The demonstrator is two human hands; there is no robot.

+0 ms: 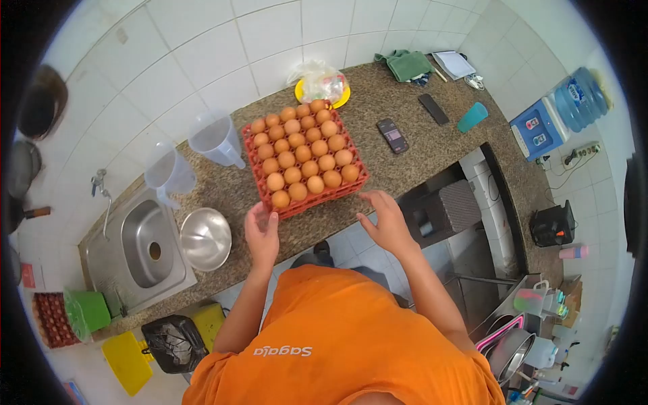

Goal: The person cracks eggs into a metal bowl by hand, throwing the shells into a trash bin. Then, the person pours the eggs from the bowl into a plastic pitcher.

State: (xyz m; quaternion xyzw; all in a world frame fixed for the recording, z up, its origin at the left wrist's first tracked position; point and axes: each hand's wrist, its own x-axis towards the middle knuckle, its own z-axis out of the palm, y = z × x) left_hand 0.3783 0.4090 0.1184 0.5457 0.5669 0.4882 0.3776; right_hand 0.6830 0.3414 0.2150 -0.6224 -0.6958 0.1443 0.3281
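A red egg tray [317,200], which looks like a stack of trays, sits on the speckled counter in front of me, filled with rows of brown eggs [303,154]. At its near left corner is my left hand [262,235], fingers spread around the corner; whether they touch it I cannot tell. My right hand [388,224] is open just off the near right corner, thumb and fingers apart, holding nothing. Left of the tray stand two clear plastic jugs [216,138] and a steel bowl [206,239].
A steel sink [150,246] is at the left. Behind the tray lies a yellow plate [343,98] with a plastic bag. To the right are two phones [393,136], a teal cup [472,117], a green cloth [407,65] and a water dispenser [538,128]. A counter opening lies right of me.
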